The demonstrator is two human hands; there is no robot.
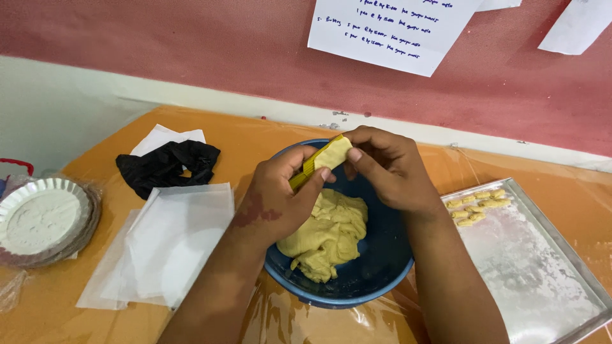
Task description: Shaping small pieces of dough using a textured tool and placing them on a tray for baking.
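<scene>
Dough (336, 151) is being pressed onto a yellow ribbed tool (305, 169) above the blue bowl (382, 255), near the desk's back edge. Left hand (277, 200) is closing around the tool; right hand (386, 169) is pinching the dough piece with its fingertips. Dough is looking soft, light and easily squashed, so a gentle fingertip hold at its edges is suiting it best. More dough (328, 232) is lying in the bowl

We see a white rectangular paper sheet with blue handwriting (389, 28) pinned on the red wall above the table, tilted slightly. To its right, the corner of a second white paper sheet (577, 25) hangs at the frame's upper edge.
</scene>
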